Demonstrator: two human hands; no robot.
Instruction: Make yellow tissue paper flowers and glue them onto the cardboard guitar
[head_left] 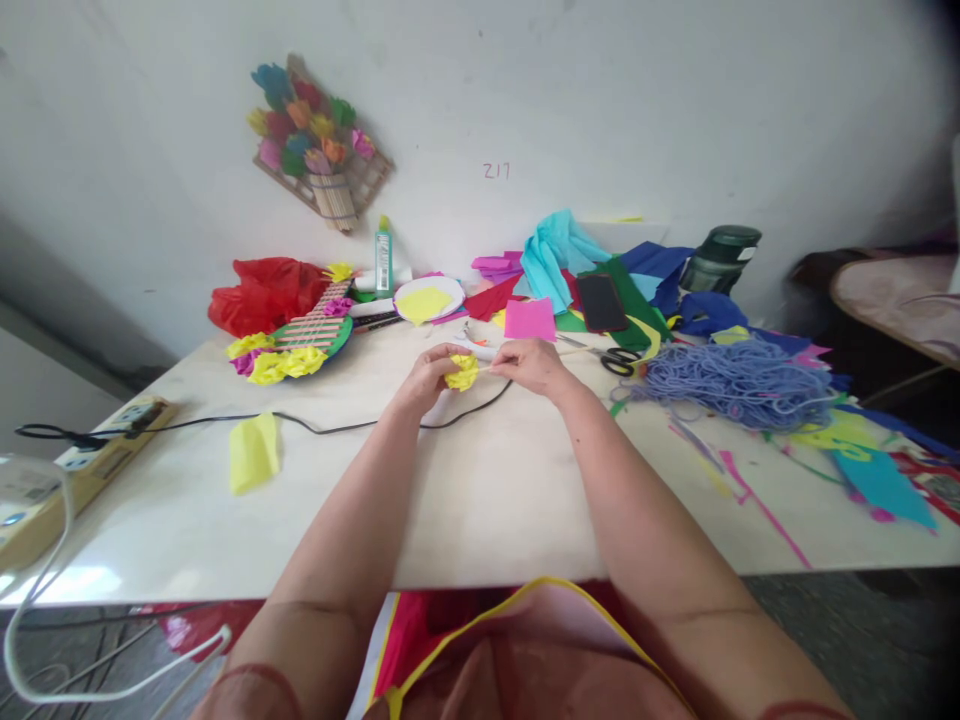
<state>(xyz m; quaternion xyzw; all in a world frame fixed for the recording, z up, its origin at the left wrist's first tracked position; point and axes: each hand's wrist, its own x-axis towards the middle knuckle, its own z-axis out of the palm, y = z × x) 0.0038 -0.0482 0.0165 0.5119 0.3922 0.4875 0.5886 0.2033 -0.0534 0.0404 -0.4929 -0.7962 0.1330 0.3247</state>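
Note:
My left hand (426, 375) is closed around a crumpled yellow paper flower (463, 372) held just above the white table (487, 500). My right hand (531, 364) pinches a thin pale stick (486, 368) that runs into the flower from the right. Both hands meet over the middle of the table, above a black cable (337, 427). A loose yellow paper sheet (253, 452) lies to the left.
A power strip (90, 460) sits at the left edge. At the back lie a craft plate with yellow flowers (292, 350), a red bag (262, 292), a glue bottle (383, 256), a pink sheet (529, 320), scissors (619, 360), a phone (601, 302), and a purple yarn heap (739, 382).

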